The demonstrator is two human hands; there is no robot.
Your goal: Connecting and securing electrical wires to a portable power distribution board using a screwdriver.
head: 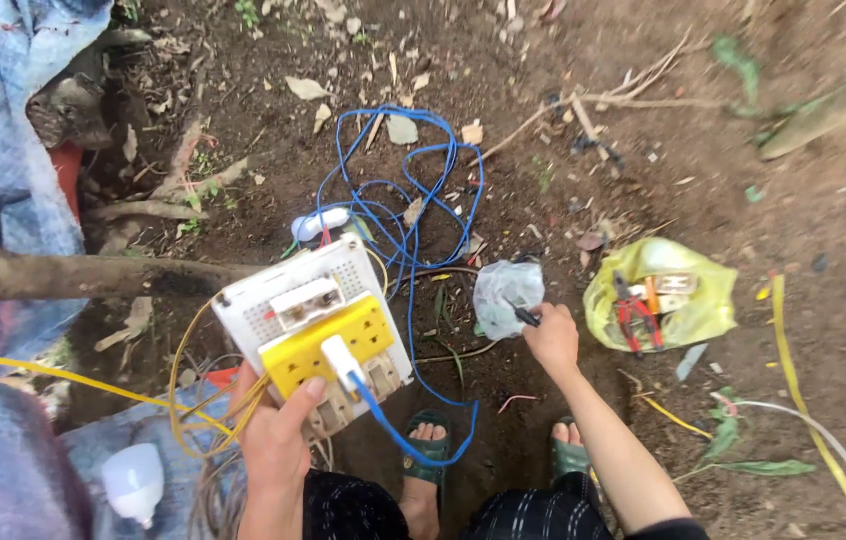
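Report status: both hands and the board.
Left hand grips white perforated board with yellow socket block. Right hand holds dark slim tool at clear plastic bag. Blue wires tangled on dirt beyond.

A single camera, worn on the person's head, looks steeply down over the person's front at bare soil, with the sandalled feet at the bottom edge and the ground running away toward the top. It sits close: the left hand (278,440) and the white and yellow socket board (313,320) it carries fill the lower middle, while the right hand (551,338) reaches out further off. No second view shares the scene.
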